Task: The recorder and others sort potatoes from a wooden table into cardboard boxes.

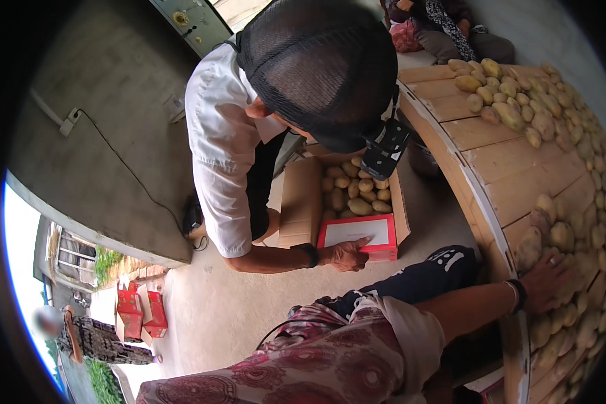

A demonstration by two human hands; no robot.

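My left hand (pixel 549 283), with a ring and a dark wristband, rests palm down among potatoes (pixel 562 237) on a wooden slatted table at the right. Its fingertips are partly lost among the potatoes, so a grip cannot be made out. My right hand is out of view. My arm reaches across from a pink patterned garment with a pale cuff. Beyond my knee, a co-worker in a white shirt bends over an open cardboard box (pixel 299 202) of potatoes. The co-worker's hand (pixel 351 254) lies on a red and white box (pixel 356 233) at its near edge.
The slatted tabletop (pixel 530 174) curves along the right, with many more potatoes spread over it. Open red cartons (pixel 142 310) stand on the floor at the left, near another person. One more person sits at the top right. A cable (pixel 126 164) hangs along the wall.
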